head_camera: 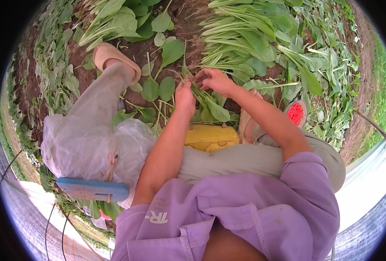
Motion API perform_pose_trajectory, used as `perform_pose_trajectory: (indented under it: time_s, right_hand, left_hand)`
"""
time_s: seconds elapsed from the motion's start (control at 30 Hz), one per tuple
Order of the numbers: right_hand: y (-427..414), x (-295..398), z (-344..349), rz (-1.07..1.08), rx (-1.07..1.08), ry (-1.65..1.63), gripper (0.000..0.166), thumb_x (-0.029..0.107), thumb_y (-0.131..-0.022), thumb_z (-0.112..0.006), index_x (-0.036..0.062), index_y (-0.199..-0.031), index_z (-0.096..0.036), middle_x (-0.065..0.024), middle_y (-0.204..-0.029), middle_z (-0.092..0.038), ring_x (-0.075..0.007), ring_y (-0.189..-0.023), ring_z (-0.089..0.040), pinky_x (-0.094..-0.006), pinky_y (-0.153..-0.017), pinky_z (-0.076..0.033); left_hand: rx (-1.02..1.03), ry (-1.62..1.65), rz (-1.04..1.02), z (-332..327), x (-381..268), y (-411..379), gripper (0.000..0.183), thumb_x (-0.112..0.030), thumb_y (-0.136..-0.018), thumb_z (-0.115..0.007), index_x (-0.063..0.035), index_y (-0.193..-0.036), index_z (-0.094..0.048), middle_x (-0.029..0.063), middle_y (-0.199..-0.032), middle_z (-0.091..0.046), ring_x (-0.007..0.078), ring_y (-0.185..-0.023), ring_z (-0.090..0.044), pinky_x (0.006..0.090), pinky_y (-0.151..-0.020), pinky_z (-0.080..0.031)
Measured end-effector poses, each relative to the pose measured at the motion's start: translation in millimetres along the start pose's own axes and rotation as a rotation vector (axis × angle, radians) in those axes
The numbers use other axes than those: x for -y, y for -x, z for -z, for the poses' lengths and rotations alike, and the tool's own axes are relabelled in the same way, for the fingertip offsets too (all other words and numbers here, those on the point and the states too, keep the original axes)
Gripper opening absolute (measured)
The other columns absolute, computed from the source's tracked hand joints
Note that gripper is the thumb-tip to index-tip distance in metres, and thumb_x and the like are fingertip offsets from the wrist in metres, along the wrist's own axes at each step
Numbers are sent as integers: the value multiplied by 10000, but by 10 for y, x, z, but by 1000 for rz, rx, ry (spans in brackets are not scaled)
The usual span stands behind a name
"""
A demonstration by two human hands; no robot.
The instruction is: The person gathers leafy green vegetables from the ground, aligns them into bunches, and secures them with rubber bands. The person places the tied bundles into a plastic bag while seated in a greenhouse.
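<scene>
My left hand (185, 98) is closed around the stems of a small bunch of leafy greens (212, 106), whose leaves point down and to the right. At the root end of that bunch, my right hand (212, 81) has bent fingers close to the left fingertips; whether it grips a stem cannot be told. Uprooted greens (238, 39) lie piled above my right hand, roots to the left. Another pile of greens (114, 23) lies at the upper left. Single leafy plants (171, 53) stand or lie on the soil beside my hands.
A yellow plastic object (212, 137) lies beneath my forearms. A round bowl (305, 114) of red bands or strips is by my right knee. A clear plastic bag (82, 146) covers my left knee, with a blue foam pad (93, 189) tied near it. Wilted leaves (333, 75) cover soil at right.
</scene>
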State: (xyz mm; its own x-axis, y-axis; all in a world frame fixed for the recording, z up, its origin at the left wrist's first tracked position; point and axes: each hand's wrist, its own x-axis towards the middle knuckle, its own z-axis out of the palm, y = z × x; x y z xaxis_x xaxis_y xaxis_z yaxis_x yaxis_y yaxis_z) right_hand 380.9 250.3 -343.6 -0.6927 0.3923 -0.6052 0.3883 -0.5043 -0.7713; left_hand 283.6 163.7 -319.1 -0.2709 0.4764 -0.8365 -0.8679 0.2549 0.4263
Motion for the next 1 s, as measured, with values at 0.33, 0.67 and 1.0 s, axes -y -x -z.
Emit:
perform_pose_trajectory:
  time_s: [0.33,0.67,1.0]
  right_hand:
    - [-78,-101,-92,-6,-80,-5,140,64,-688,-617,-28,-783,-566,-90,-721,-609,-143,-606,-584,-262,-565,-467]
    - [-299,-440,-331,-415,34,764,140,115,-691,-555,13,-765,-616,-90,-628,-615,-175,-509,-606,-270,-513,-483]
    - [-108,-202,-272,238,-125,713,193,222,-680,-604,39,-713,-553,-159,-643,-560,-348,-630,-542,-408,-577,-440]
  left_hand:
    - [-6,-180,-15,144,77,-98,224,-155,-904,-327,4,-1021,-432,122,-939,-527,197,-849,-531,348,-734,-438]
    - [-287,-168,39,255,65,-86,191,-151,-878,-374,17,-954,-425,100,-793,-515,193,-689,-513,326,-642,-445]
    - [-240,-100,-120,231,4,-78,241,-136,-817,-459,4,-1009,-415,48,-717,-476,129,-588,-418,266,-562,-382]
